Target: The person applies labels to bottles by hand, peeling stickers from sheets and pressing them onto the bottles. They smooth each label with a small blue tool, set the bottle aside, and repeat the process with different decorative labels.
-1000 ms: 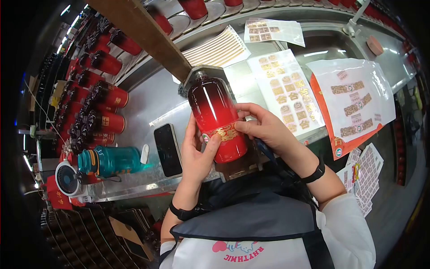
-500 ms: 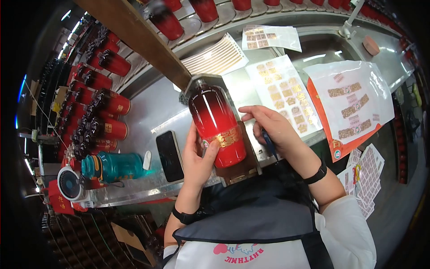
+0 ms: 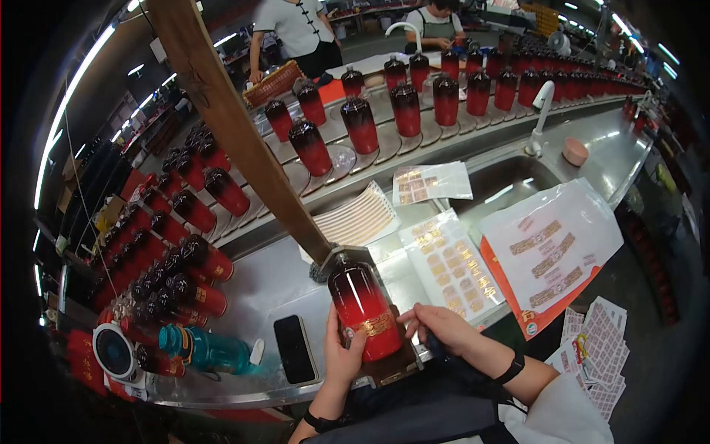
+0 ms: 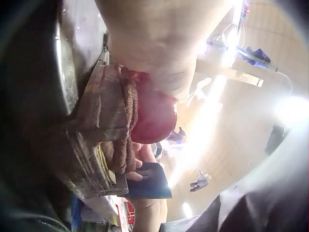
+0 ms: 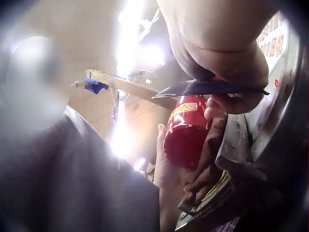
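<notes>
A red glass bottle (image 3: 362,303) with a dark neck lies in a wooden cradle (image 4: 104,96) padded with brown cloth (image 4: 128,116). Around its lower left side, my left hand (image 3: 345,355) grips it, thumb near the gold label (image 3: 371,326). My right hand (image 3: 451,329) is just right of the bottle, forefinger extended toward the label's right end. Tucked in that hand is a dark, thin flat scraper (image 5: 207,88), its blade showing in both wrist views.
A phone (image 3: 294,349), a teal water bottle (image 3: 214,349) and a small fan (image 3: 115,351) stand left. Sticker sheets (image 3: 451,266) lie right, before a sink (image 3: 510,185). A wooden post (image 3: 237,126) rises behind the cradle. Red bottles line the conveyor (image 3: 384,152); two people are beyond.
My right hand has come off the label, where its thumb pressed a second ago, to the bottle's right side. The left hand keeps its grip. The head view has tilted up.
</notes>
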Demonstrator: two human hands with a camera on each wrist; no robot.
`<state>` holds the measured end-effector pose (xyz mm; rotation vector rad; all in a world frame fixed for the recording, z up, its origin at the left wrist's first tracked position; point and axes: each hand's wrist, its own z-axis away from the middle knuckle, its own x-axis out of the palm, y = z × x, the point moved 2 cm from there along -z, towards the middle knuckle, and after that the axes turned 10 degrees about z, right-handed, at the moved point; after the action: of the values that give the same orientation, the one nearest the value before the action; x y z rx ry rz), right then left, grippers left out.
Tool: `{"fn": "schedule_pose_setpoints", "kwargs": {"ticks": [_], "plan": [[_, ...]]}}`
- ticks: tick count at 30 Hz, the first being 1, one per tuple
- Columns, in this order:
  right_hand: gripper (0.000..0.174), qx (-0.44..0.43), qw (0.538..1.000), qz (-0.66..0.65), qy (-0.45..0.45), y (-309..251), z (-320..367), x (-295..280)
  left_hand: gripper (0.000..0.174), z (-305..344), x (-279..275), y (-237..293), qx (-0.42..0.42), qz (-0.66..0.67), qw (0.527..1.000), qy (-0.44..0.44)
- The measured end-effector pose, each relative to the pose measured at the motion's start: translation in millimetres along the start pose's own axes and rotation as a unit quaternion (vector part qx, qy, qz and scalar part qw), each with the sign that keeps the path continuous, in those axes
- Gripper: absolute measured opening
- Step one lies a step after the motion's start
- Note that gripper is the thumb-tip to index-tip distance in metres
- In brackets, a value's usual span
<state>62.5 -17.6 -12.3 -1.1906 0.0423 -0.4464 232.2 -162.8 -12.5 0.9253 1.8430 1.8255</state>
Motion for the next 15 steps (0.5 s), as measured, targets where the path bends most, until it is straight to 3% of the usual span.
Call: {"fn": "schedule_pose_setpoints", "kwargs": {"ticks": [3, 5, 6, 9, 15], "plan": [[0.047, -0.012, 1.0, 0.014, 0.013, 8, 3, 3, 0.085, -1, -1, -15, 0.049, 0.024, 0.998, -0.015], [0.045, 0.005, 1.0, 0.01, 0.015, 13, 4, 5, 0.099, 0, 2, -18, 0.089, 0.077, 0.992, -0.042], [0.041, -0.006, 1.0, 0.013, 0.018, 11, 6, 7, 0.111, 0, 5, -16, 0.069, 0.064, 0.995, -0.039], [0.037, -0.019, 0.999, 0.036, 0.019, 13, 6, 13, 0.109, -1, 5, -10, 0.064, 0.11, 0.991, -0.049], [0.033, -0.01, 0.998, 0.06, 0.031, 14, 4, 17, 0.106, 0, 6, -5, 0.089, 0.07, 0.992, -0.054]]}}
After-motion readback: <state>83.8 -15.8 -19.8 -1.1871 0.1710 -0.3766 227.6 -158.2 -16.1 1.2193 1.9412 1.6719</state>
